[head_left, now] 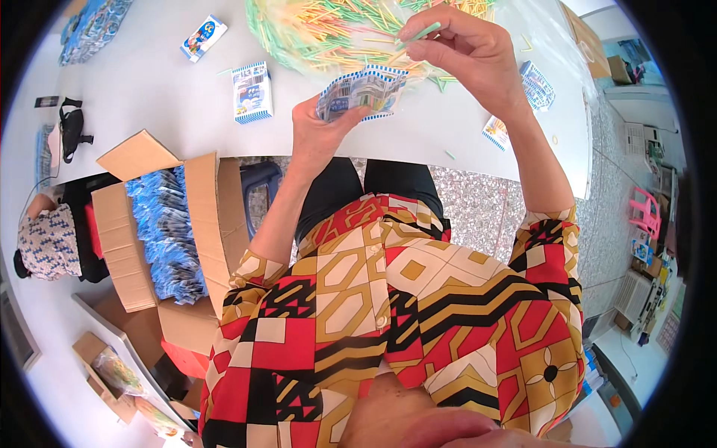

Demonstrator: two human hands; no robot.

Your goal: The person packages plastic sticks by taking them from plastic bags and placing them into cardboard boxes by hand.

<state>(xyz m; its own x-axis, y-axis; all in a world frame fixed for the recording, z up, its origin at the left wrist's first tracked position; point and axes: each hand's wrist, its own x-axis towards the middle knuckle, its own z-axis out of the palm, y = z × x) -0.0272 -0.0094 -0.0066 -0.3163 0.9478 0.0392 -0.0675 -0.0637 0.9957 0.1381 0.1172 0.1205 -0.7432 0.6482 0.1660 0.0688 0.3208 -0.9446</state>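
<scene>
My left hand [320, 138] grips a small blue-and-white printed pouch [345, 97] by its lower side, thumb across the front. A greenish patch shows through its clear part. Just up and to the right, my right hand [478, 67] pinches a short pale-green stick [426, 32] between thumb and fingers; whether more sticks are in the pinch I cannot tell. Behind both hands, a large heap of thin orange, yellow and green sticks [321, 41] lies on a clear plastic sheet [534, 22], and a few loose ones are scattered near its edge.
On the white table [299, 75] stand a small blue-and-white box [252, 93] and another pack [202, 39]. Flat packs [536, 88] lie to the right. An open cardboard box [202, 224] full of blue pouches sits at my left, near a blue stool [261, 187] and another person [48, 243].
</scene>
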